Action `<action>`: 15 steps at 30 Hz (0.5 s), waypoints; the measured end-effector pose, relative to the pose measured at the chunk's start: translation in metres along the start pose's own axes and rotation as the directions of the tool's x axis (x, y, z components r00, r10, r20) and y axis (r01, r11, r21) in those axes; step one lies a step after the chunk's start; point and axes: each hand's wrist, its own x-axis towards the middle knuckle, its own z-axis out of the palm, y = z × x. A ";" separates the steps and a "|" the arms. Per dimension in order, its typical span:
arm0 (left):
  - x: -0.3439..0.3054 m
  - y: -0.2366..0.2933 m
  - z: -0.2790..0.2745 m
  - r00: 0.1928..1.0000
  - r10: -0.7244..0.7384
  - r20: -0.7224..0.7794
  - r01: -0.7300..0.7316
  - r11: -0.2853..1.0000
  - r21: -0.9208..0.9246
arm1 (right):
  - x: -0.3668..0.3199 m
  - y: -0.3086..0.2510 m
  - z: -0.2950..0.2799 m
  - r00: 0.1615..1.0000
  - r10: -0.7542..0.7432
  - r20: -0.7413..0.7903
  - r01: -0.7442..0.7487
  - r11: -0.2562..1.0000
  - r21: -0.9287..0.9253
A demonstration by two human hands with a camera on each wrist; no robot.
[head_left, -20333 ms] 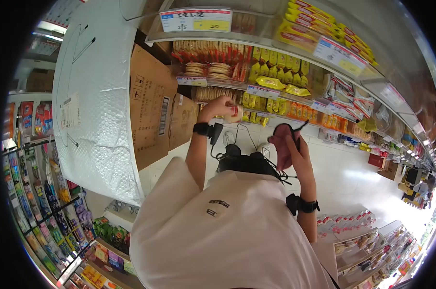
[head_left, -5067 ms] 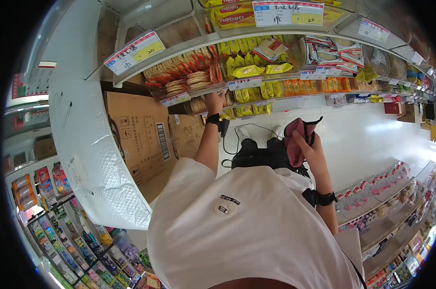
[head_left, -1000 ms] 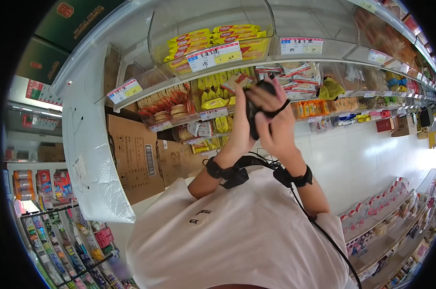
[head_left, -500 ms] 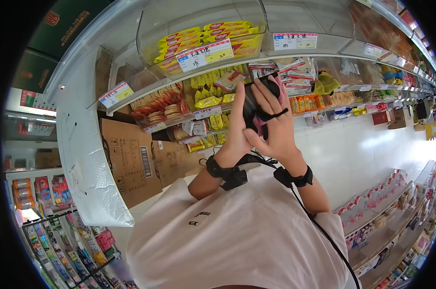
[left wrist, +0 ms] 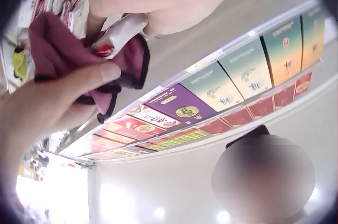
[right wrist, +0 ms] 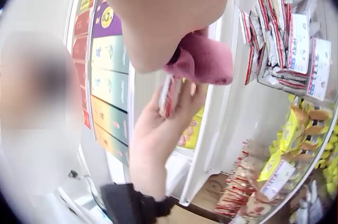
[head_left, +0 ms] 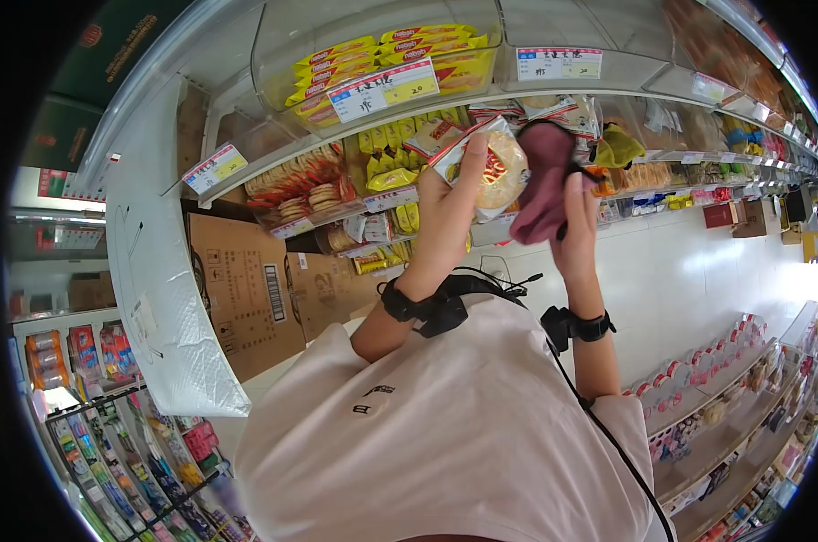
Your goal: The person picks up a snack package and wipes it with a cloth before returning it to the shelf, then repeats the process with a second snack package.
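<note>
My left hand (head_left: 445, 224) holds a round flat biscuit in a packet (head_left: 501, 173), thumb across its front. The packet is clear and white with red print. Close on its right, my right hand (head_left: 575, 230) pinches a dusty-pink cloth piece (head_left: 544, 181) with black edging and a black strap. In the left wrist view the cloth (left wrist: 55, 44) hangs folded, overlapping the packet (left wrist: 124, 36). From the right wrist, the packet (right wrist: 169, 97) shows edge-on in the left hand's fingers, just below the cloth (right wrist: 211, 60). Both hands are raised in front of the shelf bins.
Behind the hands, clear bins hold yellow wafer packs (head_left: 391, 63), yellow wrapped snacks (head_left: 391, 154) and red-wrapped biscuits (head_left: 301, 185). Cardboard boxes (head_left: 242, 289) and a foam-wrapped panel (head_left: 170, 316) stand at left. Another shelf (head_left: 734, 406) lies at lower right.
Earlier my left hand was at the lower bins. Half a second ago both hands were together around the black-and-pink cloth; now they are apart, the packet showing in the left, the cloth in the right.
</note>
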 end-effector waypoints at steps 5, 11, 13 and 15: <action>0.005 0.002 -0.003 0.991 0.122 0.062 -0.132 0.969 0.210 | -0.009 -0.015 0.017 0.985 0.054 0.165 -0.055 0.999 0.002; -0.004 0.012 -0.014 0.980 0.003 0.201 -0.037 0.986 0.164 | -0.002 -0.017 0.009 0.944 -0.327 -0.027 0.280 0.844 -0.457; -0.009 0.016 -0.010 0.956 -0.089 0.279 0.108 0.993 -0.055 | -0.008 -0.018 0.014 0.887 -0.437 0.151 0.456 0.778 -0.432; -0.011 0.025 -0.007 0.933 -0.144 0.328 0.205 0.966 -0.159 | -0.013 -0.037 0.027 0.713 -0.455 0.534 0.700 0.516 -0.494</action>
